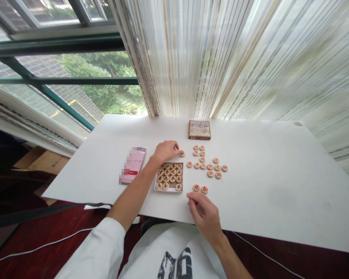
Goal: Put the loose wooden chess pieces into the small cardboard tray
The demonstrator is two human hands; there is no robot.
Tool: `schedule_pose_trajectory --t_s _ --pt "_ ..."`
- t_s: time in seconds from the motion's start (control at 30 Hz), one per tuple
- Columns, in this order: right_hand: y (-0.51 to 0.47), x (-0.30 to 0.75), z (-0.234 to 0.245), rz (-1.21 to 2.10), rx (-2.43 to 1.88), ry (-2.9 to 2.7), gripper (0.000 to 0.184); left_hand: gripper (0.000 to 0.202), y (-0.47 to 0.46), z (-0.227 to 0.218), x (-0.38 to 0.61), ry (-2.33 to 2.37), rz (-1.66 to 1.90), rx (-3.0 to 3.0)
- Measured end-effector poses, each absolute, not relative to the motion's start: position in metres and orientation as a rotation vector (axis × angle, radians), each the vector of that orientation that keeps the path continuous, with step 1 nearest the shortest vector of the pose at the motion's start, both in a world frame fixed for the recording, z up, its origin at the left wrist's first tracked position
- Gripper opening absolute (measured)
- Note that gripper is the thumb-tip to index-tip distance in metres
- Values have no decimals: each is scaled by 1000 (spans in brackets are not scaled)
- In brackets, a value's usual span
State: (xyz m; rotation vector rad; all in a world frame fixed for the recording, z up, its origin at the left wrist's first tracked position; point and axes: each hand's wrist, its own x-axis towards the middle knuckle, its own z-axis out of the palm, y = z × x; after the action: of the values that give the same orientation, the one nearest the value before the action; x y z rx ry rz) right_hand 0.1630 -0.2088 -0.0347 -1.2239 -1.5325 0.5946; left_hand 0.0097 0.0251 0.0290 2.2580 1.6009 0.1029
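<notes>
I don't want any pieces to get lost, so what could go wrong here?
The left hand has its fingertips at one round piece, which might slip away if not gripped well. The left forearm passes between the phone and the open box of black-marked pieces, so a sideways bump could nudge either. The right hand is close to two red-marked pieces and could perhaps knock them.

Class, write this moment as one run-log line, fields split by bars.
left hand: at xiangqi piece beyond tray | right hand: near two red-marked pieces | tray: black-marked pieces, gap in near row
</notes>
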Motion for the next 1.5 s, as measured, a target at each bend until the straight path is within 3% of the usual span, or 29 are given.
schedule_pose_trajectory --t_s 0.53,0.77,1.1,1.5 --pt "-209 165 -38 668 -1246 -1512 21 29 4 28 4 1412 348 2310" --pt "-209 165 -40 665 -1252 -1512 21 31 -45 37 -19 1125 603 2175" --pt "-208 164 -37 717 -1287 -1495 18 29 -126 11 -49 1047 695 1922" --pt "-204 163 -23 1125 -1204 -1283 20 31 -145 1 -34 997 692 1781"
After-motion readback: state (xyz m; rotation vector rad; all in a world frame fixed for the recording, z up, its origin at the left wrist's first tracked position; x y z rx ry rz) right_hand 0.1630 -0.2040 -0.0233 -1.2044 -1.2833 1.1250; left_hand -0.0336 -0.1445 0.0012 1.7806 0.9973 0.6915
